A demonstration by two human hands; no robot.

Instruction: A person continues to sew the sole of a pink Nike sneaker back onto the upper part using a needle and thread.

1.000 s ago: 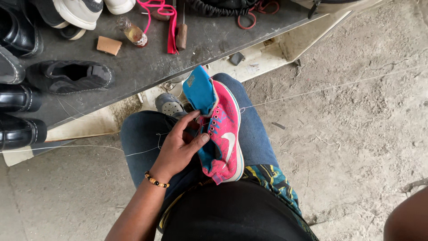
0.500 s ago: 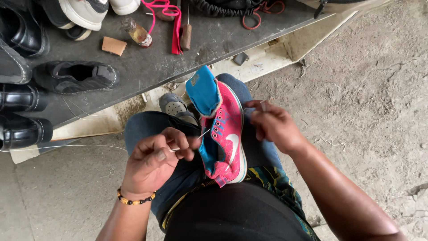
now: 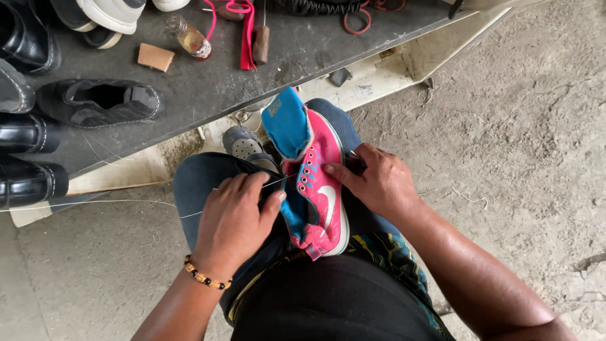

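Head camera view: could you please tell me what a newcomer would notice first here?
A bright pink and blue sneaker lies on the person's lap, gripped by the left hand and the right hand. A thin thread runs off to the left. Dark shoes line the grey board above.

Sneaker (image 3: 315, 189) on lap between left hand (image 3: 235, 218), right hand (image 3: 379, 183).

Rough, dusty concrete floor (image 3: 517, 126) in daylight; a dark low board (image 3: 208, 82), perhaps rubber-topped, crosses the top.
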